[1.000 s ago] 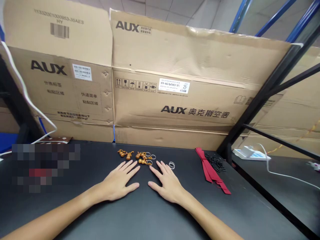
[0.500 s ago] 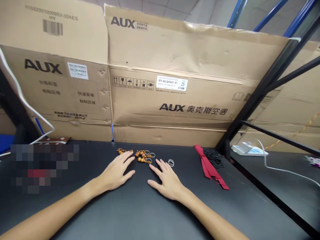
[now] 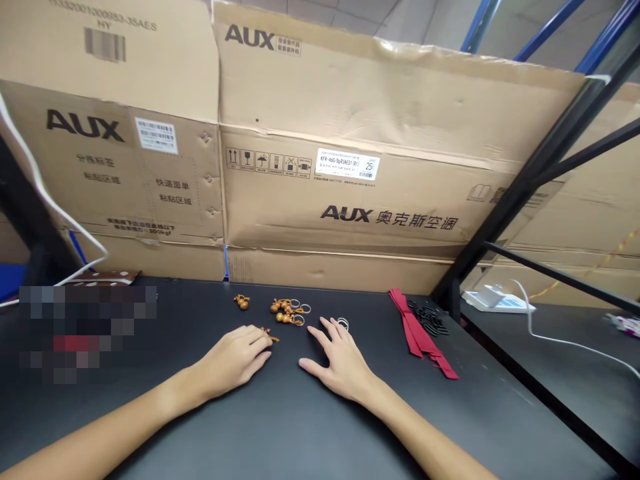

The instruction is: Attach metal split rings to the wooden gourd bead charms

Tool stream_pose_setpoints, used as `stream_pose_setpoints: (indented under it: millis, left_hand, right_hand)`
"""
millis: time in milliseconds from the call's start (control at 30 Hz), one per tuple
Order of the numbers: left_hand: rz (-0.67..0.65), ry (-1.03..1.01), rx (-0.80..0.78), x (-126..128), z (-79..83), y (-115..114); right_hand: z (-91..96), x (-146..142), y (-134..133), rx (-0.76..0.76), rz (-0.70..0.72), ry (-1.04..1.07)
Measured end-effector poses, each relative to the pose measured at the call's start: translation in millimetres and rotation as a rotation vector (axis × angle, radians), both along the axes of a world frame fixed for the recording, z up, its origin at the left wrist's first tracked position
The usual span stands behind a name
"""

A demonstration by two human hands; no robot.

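left hand (image 3: 233,357) curled, fingers closed over a small wooden gourd charm (image 3: 269,335), mostly hidden, cord end showing | right hand (image 3: 340,360) open on the black table (image 3: 320,427), fingertips just beside metal split rings (image 3: 343,324) | risk: a loose pinch could drop the charm; a brushing finger could scatter the rings

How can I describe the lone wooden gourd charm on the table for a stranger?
On the black table below the tan cardboard AUX carton, look just beyond the left hand. The small orange-brown wooden gourd charm lies alone, apart from the clustered metal-ringed charms to its right.
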State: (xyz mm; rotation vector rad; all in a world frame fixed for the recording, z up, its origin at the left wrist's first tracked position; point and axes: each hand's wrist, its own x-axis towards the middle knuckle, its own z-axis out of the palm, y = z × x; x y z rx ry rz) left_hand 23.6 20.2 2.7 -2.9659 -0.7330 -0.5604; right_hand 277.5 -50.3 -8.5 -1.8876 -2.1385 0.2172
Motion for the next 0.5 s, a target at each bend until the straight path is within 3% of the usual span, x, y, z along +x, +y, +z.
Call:
stream_pose_setpoints:
  millis: [200, 400, 500]
  left_hand:
    - [-0.074, -0.058, -0.040, -1.8, -2.1, -4.1]
    - [-0.121, -0.118, -0.179, -4.1, -1.7, -4.2]
    - [-0.094, -0.141, -0.229, -3.0, -0.2, -5.5]
  right_hand:
    - [0.6, -6.9, -10.7, 0.032, 0.052, 0.006]
    - [5.4, -13.5, -17.5, 0.151, 0.279, 0.093]
    - [3.5, -10.8, -12.2, 0.243, 0.265, 0.124]
